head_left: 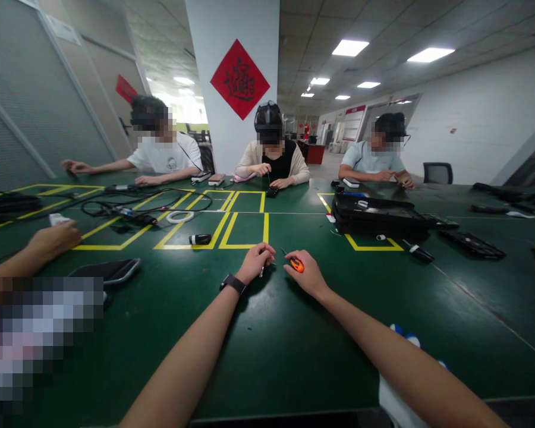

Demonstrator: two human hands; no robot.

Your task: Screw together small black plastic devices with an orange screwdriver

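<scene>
Near the middle of the green table [267,333], my left hand [255,263], with a dark watch at its wrist, has its fingers closed on a small metallic piece [262,271], too small to name. My right hand [307,272] is a short way to the right, wrapped round an orange and black screwdriver [296,265]. The thin shaft points up and left, toward my left hand, and the two hands do not touch. Beyond my left hand, a black cylindrical object [200,239] with a white band lies by yellow tape.
Black cables [134,215] and a white tape roll [179,217] lie back left. A black case [374,213] stands back right, near a flat black part [471,244]. Another person's hand [56,241] is at left, above a phone-like object [111,271]. Three people sit opposite.
</scene>
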